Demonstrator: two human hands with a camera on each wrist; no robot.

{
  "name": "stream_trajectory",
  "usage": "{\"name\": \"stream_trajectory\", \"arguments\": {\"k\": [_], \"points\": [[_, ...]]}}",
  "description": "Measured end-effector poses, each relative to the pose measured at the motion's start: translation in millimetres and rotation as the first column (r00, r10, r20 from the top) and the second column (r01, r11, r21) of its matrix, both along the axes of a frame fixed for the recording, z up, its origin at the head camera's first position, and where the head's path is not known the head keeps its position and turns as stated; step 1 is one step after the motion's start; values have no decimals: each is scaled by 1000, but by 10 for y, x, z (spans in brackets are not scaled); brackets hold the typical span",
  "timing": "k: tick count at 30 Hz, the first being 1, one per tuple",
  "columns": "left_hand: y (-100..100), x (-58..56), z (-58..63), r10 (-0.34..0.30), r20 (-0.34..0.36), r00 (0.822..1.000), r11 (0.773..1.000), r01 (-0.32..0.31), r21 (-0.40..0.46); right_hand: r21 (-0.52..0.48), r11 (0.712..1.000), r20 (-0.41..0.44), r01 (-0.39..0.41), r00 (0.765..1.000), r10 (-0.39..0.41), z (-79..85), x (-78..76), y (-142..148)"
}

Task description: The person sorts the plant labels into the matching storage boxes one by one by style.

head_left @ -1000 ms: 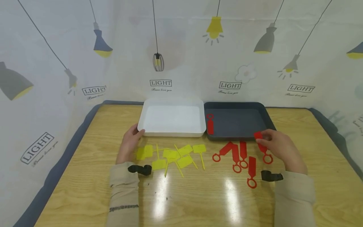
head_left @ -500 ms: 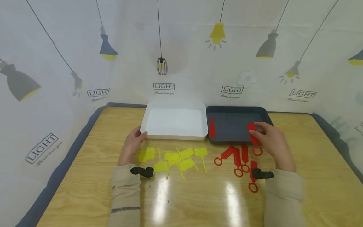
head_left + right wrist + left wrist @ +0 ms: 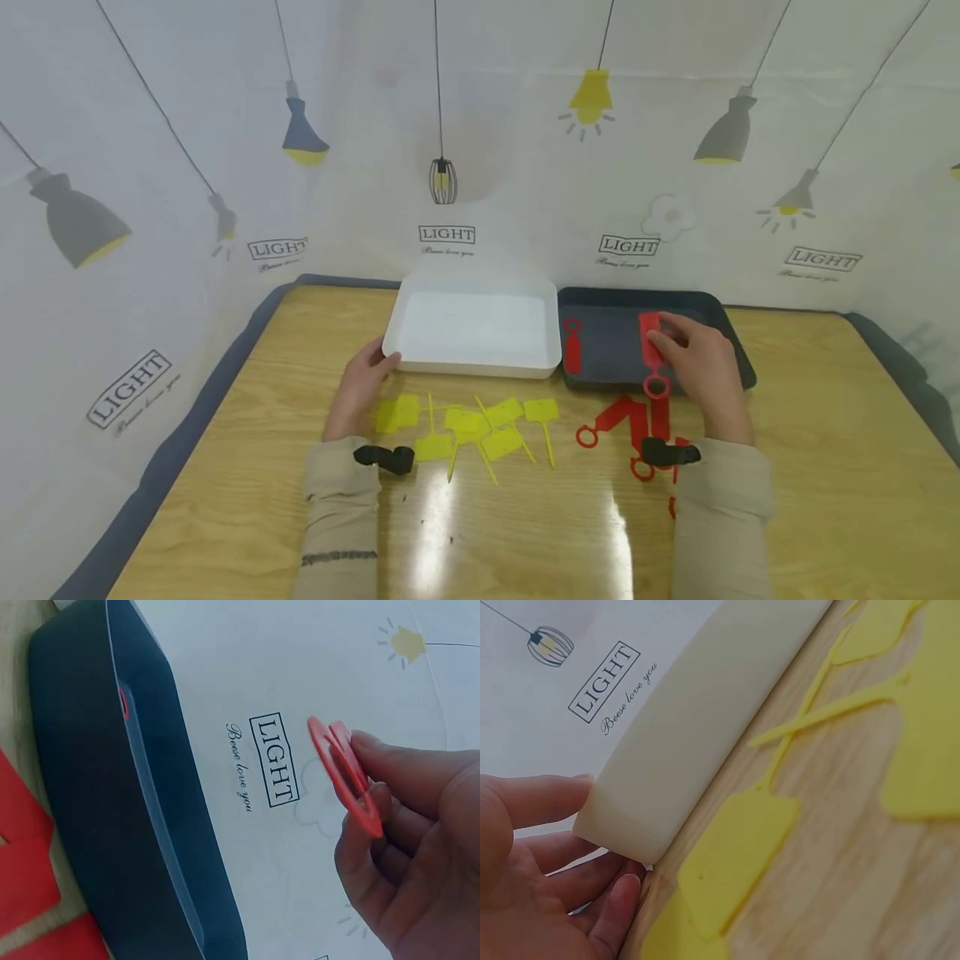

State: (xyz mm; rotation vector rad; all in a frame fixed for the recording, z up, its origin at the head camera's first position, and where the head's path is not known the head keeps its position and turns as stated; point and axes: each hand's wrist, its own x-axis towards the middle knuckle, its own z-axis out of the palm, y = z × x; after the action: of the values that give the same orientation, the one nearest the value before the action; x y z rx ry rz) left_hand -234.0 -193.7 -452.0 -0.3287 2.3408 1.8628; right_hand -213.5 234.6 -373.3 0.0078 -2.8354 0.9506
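Observation:
My right hand point(image 3: 703, 360) pinches a red ring tag point(image 3: 649, 340) between thumb and fingers, above the dark tray point(image 3: 611, 343). In the right wrist view the ring end of this tag point(image 3: 351, 780) points toward the camera. Another red tag point(image 3: 573, 354) lies inside the dark tray along its left side. My left hand point(image 3: 360, 390) grips the near left corner of the white tray point(image 3: 480, 367). Its thumb point(image 3: 551, 801) lies at the rim, while the fingers curl against the outer wall below, as the left wrist view shows.
Several flat yellow tags point(image 3: 466, 422) with thin stems lie overlapping in front of the white tray. Several more red tags point(image 3: 617, 412) lie before the dark tray, partly hidden by my right arm. A lamp-print sheet point(image 3: 525, 167) rises behind both trays.
My right hand has moved left with the red tag, from the dark tray's near right corner to over its inside. My left hand keeps hold of the white tray; the head view has shifted slightly.

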Motion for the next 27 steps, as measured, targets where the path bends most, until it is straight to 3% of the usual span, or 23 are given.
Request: {"name": "stream_trajectory", "arguments": {"k": [9, 20, 27], "points": [[33, 20, 26, 7, 13, 1000, 1000, -7, 9, -69, 995, -11, 71, 997, -72, -95, -98, -60], [-14, 33, 14, 14, 19, 1000, 1000, -15, 22, -198, 968, 26, 153, 988, -150, -219, -133, -66], [-4, 22, 28, -8, -18, 1000, 1000, 8, 21, -198, 966, -38, 168, 983, -179, -352, -204, -89]]}}
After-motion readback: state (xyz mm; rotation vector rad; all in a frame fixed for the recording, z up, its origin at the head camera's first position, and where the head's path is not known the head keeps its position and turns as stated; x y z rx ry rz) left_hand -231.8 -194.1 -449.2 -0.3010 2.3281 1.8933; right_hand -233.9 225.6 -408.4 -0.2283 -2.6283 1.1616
